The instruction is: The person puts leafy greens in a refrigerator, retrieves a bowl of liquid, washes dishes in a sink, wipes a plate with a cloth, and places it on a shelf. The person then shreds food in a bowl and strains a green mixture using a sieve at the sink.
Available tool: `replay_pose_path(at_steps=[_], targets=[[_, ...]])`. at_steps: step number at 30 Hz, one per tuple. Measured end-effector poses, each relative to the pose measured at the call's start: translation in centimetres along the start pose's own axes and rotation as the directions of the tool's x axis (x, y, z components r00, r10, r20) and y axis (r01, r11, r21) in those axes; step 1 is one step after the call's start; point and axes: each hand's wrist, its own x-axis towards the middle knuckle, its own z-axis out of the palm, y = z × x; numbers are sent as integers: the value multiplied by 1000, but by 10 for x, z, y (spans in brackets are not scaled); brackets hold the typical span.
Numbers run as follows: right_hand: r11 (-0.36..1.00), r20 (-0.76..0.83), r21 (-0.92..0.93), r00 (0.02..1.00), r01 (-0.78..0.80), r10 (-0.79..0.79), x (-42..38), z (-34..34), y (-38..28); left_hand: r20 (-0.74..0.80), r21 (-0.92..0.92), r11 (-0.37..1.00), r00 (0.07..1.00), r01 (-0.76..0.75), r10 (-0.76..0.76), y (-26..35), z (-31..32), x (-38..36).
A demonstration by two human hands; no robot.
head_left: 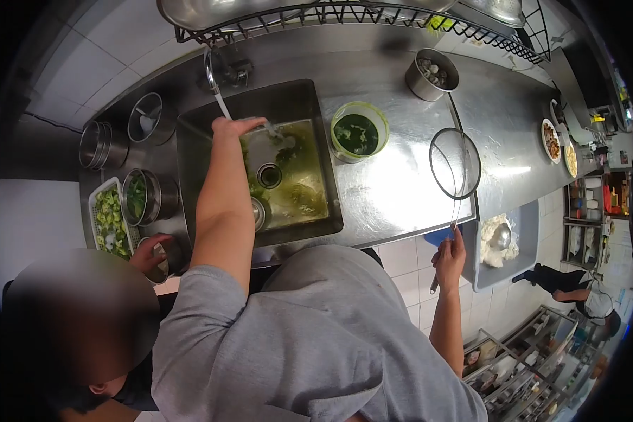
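My left hand point(238, 127) is at the end of the faucet spout point(219, 102), over the sink point(330, 190), with a finger stretched out to the right. Water splashes just past it. Greenish water and bits of green lie in the basin around the drain point(269, 175). In my right hand point(451, 259) is the handle of a round wire-mesh strainer point(455, 163), its hoop over the steel counter point(394, 190). A green-rimmed container point(359, 132) of dark green liquid stands between sink and strainer.
A pot point(432, 74) stands at the back, below a wire rack point(359, 13). Left of the sink are metal bowls point(152, 117) and a basket of chopped greens point(110, 219), near another person's hand point(150, 254). A grey tub point(529, 235) with white contents is at right.
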Motion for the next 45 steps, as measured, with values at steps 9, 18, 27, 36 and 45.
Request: replay_pose_path(at_steps=[9,18,27,36,45], targets=[[1000,12,-8,1000,3,-2,-7,1,3,-23,752,-524,812,398,584,12,-18,7],[1000,10,27,1000,4,-5,-13,1,5,51,601,-652,792,462,609,3,4,-28],[999,27,42,1000,10,-11,-4,-14,15,-16,745,-436,667,505,745,16,-8,16],[993,87,-37,990,116,-112,48,-37,15,-173,977,-5,798,215,578,-3,7,-47],[986,164,-84,978,145,-130,94,-54,26,277,380,845,918,-377,285,-2,-68,65]])
